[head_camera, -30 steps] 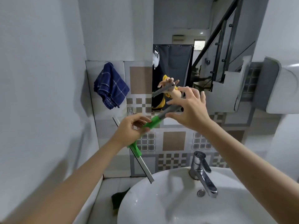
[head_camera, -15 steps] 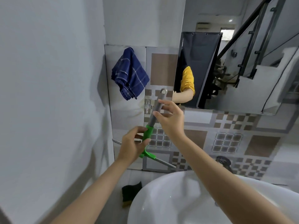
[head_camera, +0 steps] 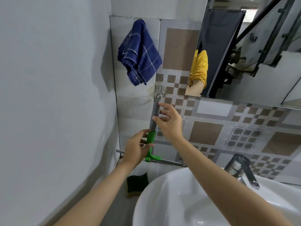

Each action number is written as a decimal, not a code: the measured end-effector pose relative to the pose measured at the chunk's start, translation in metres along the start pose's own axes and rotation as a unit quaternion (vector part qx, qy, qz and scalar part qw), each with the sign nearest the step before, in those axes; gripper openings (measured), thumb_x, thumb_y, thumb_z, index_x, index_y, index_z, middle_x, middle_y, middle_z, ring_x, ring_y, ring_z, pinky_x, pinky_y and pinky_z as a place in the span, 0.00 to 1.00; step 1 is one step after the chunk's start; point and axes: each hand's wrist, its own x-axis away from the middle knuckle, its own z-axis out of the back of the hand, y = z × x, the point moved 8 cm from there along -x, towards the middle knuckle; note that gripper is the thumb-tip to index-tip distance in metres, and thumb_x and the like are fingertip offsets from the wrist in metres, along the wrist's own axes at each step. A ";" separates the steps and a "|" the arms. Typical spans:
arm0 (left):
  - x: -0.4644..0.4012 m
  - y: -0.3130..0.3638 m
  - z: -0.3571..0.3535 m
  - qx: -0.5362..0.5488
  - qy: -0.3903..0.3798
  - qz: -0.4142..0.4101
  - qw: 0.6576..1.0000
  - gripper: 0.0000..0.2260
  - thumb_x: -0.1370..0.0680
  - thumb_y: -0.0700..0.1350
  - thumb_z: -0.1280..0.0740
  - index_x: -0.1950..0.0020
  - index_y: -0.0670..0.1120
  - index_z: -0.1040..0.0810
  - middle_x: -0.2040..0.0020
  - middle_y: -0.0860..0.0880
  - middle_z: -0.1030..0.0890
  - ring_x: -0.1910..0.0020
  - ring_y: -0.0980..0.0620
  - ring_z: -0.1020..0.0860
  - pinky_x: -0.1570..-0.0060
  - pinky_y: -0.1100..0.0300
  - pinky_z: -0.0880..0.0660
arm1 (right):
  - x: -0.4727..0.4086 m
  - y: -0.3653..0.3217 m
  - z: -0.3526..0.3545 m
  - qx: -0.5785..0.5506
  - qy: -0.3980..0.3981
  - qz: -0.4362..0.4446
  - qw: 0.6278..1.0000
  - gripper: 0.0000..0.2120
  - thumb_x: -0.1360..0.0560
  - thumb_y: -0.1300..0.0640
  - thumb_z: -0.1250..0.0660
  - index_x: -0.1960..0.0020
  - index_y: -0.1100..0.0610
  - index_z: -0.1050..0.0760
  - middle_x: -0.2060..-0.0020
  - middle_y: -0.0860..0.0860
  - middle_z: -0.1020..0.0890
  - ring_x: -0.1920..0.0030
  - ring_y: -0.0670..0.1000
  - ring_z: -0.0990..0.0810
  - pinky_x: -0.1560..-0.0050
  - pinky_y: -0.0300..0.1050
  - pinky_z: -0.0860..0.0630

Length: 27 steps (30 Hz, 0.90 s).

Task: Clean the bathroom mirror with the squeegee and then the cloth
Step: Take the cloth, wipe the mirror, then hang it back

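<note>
A grey painted wall (head_camera: 53,95) fills the left of the bathroom, meeting a tiled wall (head_camera: 210,132) patterned in brown and grey squares. A white basin (head_camera: 171,201) takes up the lower right, a chrome tap (head_camera: 241,168) standing at its back rim. Above the tiles, the mirror (head_camera: 260,54) reflects a dark curtain, a stair rail and a yellow sleeve. A blue checked cloth (head_camera: 140,54) hangs on the wall left of the mirror, well above the hands.

Two bare forearms reach up from the bottom edge. Between them the squeegee (head_camera: 152,132) stands nearly upright against the tiles, grey handle uppermost, its top at a small metal wall hook (head_camera: 158,92); whether it hangs from the hook cannot be told. Its blade runs crosswise at the bottom, just above the basin's back edge. The left hand (head_camera: 136,149) is closed around the green lower part of the handle. The right hand (head_camera: 169,121) is spread, fingers loosely apart, thumb and fingertips touching the grey shaft without gripping it. A dark green sponge (head_camera: 137,183) lies on the ledge between the wall and the basin, below the left wrist.
</note>
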 end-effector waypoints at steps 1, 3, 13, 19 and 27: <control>0.000 -0.004 -0.001 -0.001 0.000 0.005 1.000 0.17 0.28 0.49 0.29 0.40 0.55 0.29 0.48 0.62 0.24 0.50 0.63 0.24 0.55 0.70 0.24 | -0.001 0.003 -0.001 0.000 -0.004 -0.003 1.000 0.22 0.29 0.64 0.27 0.38 0.51 0.27 0.43 0.55 0.21 0.55 0.43 0.18 0.57 0.36 0.19; -0.002 -0.010 -0.002 -0.001 0.004 0.019 1.000 0.17 0.28 0.48 0.29 0.41 0.55 0.29 0.48 0.60 0.23 0.50 0.62 0.23 0.55 0.70 0.24 | -0.003 0.006 -0.005 0.001 -0.012 -0.002 1.000 0.22 0.29 0.64 0.27 0.38 0.50 0.27 0.43 0.55 0.21 0.53 0.46 0.18 0.55 0.39 0.18; 0.003 -0.021 -0.009 -0.014 -0.011 0.039 0.999 0.18 0.27 0.43 0.29 0.41 0.54 0.29 0.49 0.60 0.24 0.52 0.62 0.24 0.56 0.73 0.26 | -0.002 0.024 -0.008 0.014 0.009 -0.013 1.000 0.22 0.29 0.63 0.27 0.37 0.50 0.27 0.44 0.55 0.19 0.54 0.49 0.17 0.55 0.39 0.18; 0.001 -0.023 -0.011 -0.022 -0.020 0.045 0.999 0.17 0.27 0.43 0.30 0.40 0.54 0.29 0.48 0.57 0.23 0.51 0.58 0.23 0.53 0.69 0.24 | -0.005 0.026 -0.009 0.027 0.002 -0.016 1.000 0.23 0.28 0.63 0.28 0.36 0.50 0.27 0.43 0.55 0.20 0.55 0.48 0.18 0.58 0.35 0.19; -0.035 0.063 0.061 0.010 0.189 -0.075 0.979 0.13 0.27 0.45 0.29 0.44 0.48 0.23 0.50 0.52 0.20 0.52 0.57 0.21 0.55 0.60 0.21 | -0.022 -0.058 0.014 0.056 0.080 0.170 0.981 0.13 0.26 0.60 0.30 0.41 0.56 0.23 0.53 0.52 0.18 0.62 0.41 0.20 0.59 0.40 0.19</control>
